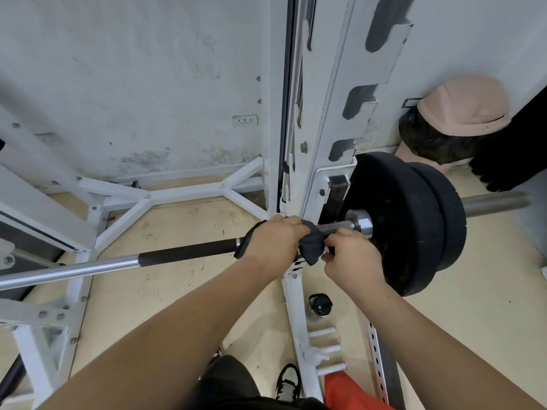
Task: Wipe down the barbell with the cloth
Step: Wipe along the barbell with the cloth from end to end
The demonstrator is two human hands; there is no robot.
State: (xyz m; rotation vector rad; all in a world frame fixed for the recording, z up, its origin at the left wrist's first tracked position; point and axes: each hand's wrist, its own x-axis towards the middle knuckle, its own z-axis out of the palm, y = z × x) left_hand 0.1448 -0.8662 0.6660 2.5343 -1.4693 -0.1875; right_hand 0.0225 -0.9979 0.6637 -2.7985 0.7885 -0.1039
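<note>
The barbell [183,251] runs from the lower left to the right across a white rack, with a silver shaft and a dark knurled section. Two black plates [414,220] sit on its right sleeve. A dark cloth [312,242] is draped over the bar just left of the collar. My left hand [275,239] is wrapped over the bar and the cloth. My right hand [352,257] pinches the cloth's right end beside the collar, below the bar.
The white rack upright [322,113] with hook slots rises behind the bar. A black bottle [320,304] stands on the floor by the rack base. White storage pegs [325,349] stick out low. A pink cap [464,108] rests on a dark bag at the wall.
</note>
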